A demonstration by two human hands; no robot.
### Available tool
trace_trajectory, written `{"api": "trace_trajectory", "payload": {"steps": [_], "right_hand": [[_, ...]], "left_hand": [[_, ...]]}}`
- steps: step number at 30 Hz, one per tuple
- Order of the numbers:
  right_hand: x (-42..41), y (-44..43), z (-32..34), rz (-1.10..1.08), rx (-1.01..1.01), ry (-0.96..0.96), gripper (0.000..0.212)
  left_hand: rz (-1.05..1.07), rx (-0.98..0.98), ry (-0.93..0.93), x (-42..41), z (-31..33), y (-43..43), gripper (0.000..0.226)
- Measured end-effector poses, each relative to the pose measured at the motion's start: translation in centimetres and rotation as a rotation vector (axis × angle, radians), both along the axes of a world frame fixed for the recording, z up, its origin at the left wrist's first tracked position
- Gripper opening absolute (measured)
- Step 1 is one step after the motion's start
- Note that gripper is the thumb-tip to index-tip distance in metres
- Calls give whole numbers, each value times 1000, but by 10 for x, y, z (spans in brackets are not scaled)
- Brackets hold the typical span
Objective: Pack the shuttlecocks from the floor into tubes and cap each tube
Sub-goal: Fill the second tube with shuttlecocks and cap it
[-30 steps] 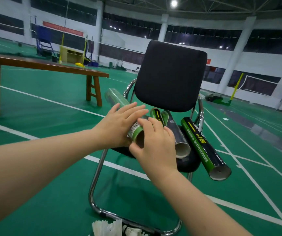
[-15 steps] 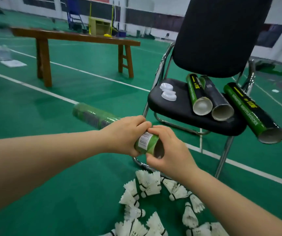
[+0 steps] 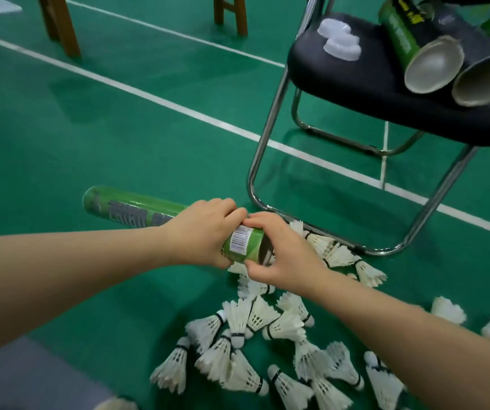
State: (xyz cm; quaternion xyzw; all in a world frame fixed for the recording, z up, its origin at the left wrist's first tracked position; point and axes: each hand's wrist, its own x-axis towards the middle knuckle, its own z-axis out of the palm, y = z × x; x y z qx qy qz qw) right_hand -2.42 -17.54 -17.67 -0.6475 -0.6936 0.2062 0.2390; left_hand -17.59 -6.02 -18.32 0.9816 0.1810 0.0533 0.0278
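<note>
1. I see the left hand wrapped round the green tube, which is held level.
2. The right hand pinches the tube's open end.
3. Shuttlecocks lie heaped on the floor below, beside the chair.

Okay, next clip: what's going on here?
A person holds a green tube in both hands above the court floor. The left hand grips its body and the right hand pinches its open end. Loose shuttlecocks lie scattered on the floor below. White caps and more open tubes wait on the chair.
</note>
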Motion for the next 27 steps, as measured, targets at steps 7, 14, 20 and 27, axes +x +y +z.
{"api": "trace_trajectory", "payload": {"steps": [7,14,20,27], "right_hand": [[-12,11,-39,42,-62,67,63],[-34,22,-53,121,-122,121,60],[-35,18,-61,135,-139,108,61],[-17,5,-75,-64,-225,307,76]], "left_hand": [[74,-61,77,-17,-38,2,60],[168,-73,101,-49,-51,4,56],[196,-76,98,-52,-61,-4,62],[325,-161,116,-46,-79,-10,62]]}}
